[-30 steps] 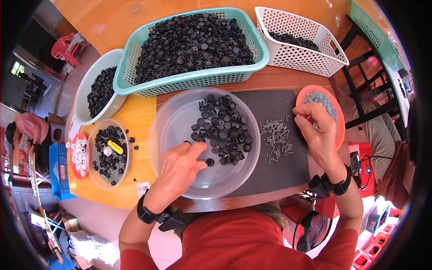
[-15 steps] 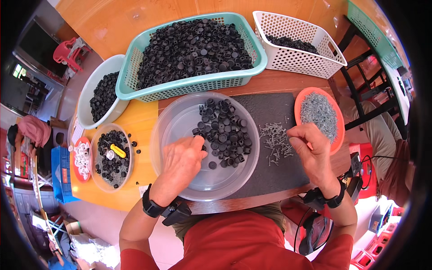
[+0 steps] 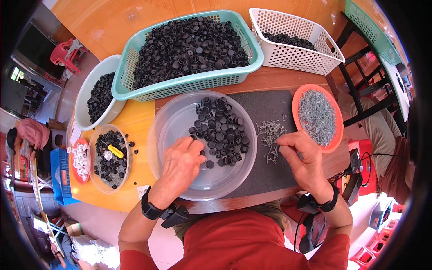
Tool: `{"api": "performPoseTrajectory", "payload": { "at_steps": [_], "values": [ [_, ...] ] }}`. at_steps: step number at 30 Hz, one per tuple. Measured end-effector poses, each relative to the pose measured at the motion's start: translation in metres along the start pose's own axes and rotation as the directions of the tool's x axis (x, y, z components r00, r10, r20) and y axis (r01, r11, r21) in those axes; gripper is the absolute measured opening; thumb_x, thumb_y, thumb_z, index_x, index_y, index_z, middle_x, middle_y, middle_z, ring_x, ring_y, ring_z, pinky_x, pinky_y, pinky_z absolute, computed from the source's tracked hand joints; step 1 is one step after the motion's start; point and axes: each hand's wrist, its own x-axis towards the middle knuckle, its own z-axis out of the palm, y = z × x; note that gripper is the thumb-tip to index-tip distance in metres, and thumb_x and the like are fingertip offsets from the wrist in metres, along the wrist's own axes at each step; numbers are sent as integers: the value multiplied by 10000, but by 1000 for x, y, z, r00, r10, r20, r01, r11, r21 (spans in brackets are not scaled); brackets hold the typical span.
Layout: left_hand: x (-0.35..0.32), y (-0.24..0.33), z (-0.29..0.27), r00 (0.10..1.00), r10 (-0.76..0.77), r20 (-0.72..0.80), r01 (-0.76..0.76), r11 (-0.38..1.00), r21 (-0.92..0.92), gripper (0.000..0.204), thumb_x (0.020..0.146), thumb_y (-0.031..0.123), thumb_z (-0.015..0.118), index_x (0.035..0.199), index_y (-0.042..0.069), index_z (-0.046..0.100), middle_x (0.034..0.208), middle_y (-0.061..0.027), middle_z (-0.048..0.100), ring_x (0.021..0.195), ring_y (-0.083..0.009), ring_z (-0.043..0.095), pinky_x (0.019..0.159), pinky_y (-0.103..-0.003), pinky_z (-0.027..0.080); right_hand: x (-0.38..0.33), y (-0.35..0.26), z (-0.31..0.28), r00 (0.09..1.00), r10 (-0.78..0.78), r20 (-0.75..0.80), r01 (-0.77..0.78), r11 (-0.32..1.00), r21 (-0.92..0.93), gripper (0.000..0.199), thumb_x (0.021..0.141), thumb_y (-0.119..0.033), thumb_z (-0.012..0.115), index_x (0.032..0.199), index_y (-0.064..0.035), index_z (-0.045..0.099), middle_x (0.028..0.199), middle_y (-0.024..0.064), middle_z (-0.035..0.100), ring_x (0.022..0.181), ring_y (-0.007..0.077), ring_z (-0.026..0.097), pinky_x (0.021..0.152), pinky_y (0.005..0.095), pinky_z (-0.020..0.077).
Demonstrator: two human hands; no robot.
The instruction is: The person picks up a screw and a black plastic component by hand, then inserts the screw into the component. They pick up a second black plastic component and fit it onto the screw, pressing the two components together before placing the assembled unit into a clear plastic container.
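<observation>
My left hand (image 3: 181, 162) is over the clear round tub (image 3: 168, 112), fingers curled closed. A bit of black shows at its fingertips, seemingly a black plastic cap (image 3: 202, 153). Beside those fingers lies a heap of loose black plastic caps (image 3: 222, 130). On the right, my right hand (image 3: 305, 162) hovers at the dark mat (image 3: 270, 175), thumb and forefinger pinched together. Whatever sits in that pinch is too small to make out. Its fingertips are at the edge of a scatter of small metal screws (image 3: 270, 133). An orange dish (image 3: 334, 145) full of screws (image 3: 317, 117) stands just beyond.
A teal basket (image 3: 189, 83) heaped with black caps stands at the back, a white basket (image 3: 297, 60) to its right. At left are a pale basin (image 3: 83, 108), a clear bowl (image 3: 130, 157) with a yellow-handled tool (image 3: 116, 150), and a red dish (image 3: 81, 175) of white parts.
My right hand has moved left and slightly down, its fingertips now at the scattered screws. My left hand stays over the tub, nearly unmoved. The whole view has shifted slightly.
</observation>
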Motion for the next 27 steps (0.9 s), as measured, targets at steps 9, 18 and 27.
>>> {"api": "performPoseTrajectory", "payload": {
  "at_steps": [9,18,27],
  "values": [
    [-15,0,-3,949,-300,99,304,780,-547,231,652,-54,749,833,-22,609,744,-33,622,659,-104,597,596,-236,484,-3,-24,23,997,-66,28,62,991,119,213,697,76,656,896,10,618,851,148,632,749,311,582,660,370,471],
    [-27,30,-17,867,-378,324,395,128,-910,233,690,-47,763,876,-18,626,777,-59,644,668,-93,605,605,-219,510,6,-59,74,958,-287,5,276,925,262,403,604,17,731,984,16,597,889,140,589,738,310,553,637,379,470],
    [-35,29,-10,847,-383,368,381,-43,-924,200,725,-1,753,871,-33,621,741,-93,642,597,-128,606,534,-231,504,1,-58,79,968,-250,5,231,904,359,380,594,48,725,948,13,593,838,118,580,719,295,542,619,370,447]
  ]
}}
